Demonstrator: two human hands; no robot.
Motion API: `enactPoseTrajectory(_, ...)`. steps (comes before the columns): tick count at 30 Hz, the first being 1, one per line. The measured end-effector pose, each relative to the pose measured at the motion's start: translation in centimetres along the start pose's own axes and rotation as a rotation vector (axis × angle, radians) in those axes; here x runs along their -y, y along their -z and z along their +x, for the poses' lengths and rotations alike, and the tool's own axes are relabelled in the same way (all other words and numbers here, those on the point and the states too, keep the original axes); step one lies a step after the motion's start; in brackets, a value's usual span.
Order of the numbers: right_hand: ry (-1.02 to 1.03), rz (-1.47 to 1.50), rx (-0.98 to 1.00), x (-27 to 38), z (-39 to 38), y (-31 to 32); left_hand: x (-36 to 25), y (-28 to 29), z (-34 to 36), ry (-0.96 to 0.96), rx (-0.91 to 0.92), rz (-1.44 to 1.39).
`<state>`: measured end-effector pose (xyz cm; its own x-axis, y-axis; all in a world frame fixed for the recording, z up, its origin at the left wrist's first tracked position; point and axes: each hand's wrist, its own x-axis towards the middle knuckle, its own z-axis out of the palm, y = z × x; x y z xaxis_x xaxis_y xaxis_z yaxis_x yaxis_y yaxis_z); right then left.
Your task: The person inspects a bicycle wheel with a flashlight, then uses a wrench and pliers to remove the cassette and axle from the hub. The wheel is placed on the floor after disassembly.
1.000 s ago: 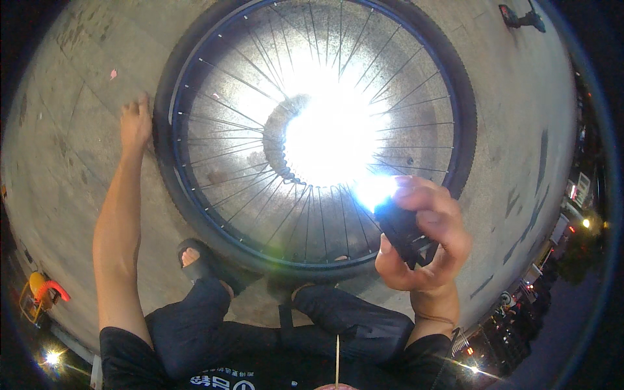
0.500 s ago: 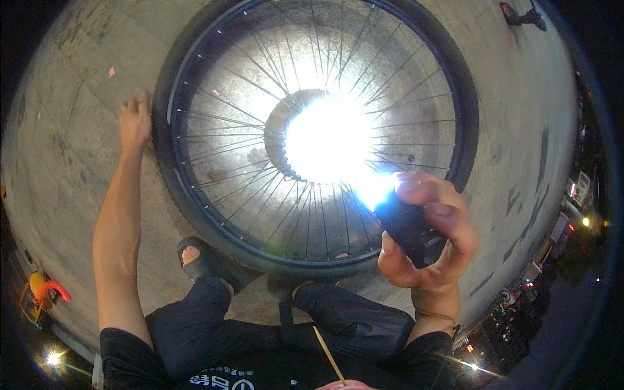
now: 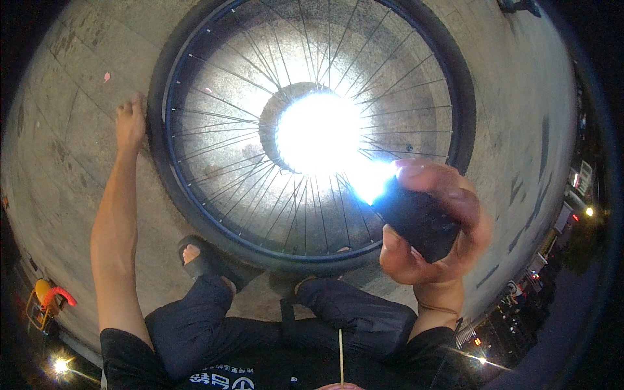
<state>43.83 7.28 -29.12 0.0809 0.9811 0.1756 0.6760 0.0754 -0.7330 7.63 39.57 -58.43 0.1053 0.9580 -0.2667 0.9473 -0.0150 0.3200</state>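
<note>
Far left, low at the dark rim, a yellow thing with a red curved handle (image 3: 47, 298) sits on the ground; too small to tell what it is. A small pink scrap (image 3: 106, 77) lies on the grey concrete ground (image 3: 58, 149) up left.

Left hand (image 3: 130, 123) is stretched out, palm down on the concrete, fingers together and flat, holding nothing, just beside the tyre's left edge; whether it touches the rubber is unclear.

Bicycle wheel (image 3: 195, 214) lies flat on the concrete, centre frame: black tyre, blue rim, thin spokes. Its hub is washed out by a white glare, nothing readable there. Top of the wheel is cut off by the frame edge.

Below the wheel, one sandalled foot (image 3: 195, 257) presses at the tyre's lower left; dark trouser knees below it. White print on the black shirt at the bottom edge, partly cut off.

Right hand (image 3: 442, 227) is raised over the wheel's lower right, fingers and thumb wrapped round a black flashlight (image 3: 416, 221), lit end pointing at the hub. Most of its body is hidden by fingers.

Far right, small lit signs (image 3: 578, 182) and street lamps, blurred, shapes only.
</note>
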Motion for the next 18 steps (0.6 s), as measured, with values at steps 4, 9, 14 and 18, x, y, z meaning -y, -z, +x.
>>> enactPoseTrajectory(4,-0.009,-0.014,-0.032,0.2,-0.3,0.2,-0.5,0.2,-0.2,-0.005,0.032,-0.022)
enactPoseTrajectory(9,0.005,-0.036,-0.051,0.3,-0.6,0.5,0.8,0.3,0.6,0.055,0.071,-0.014)
enactPoseTrajectory(14,0.010,-0.059,-0.046,0.0,-0.7,1.1,0.1,0.3,0.5,0.072,0.105,0.001)
enactPoseTrajectory(18,-0.045,-0.075,-0.027,0.5,-0.7,1.5,-1.3,0.9,-0.5,0.029,0.067,-0.039)
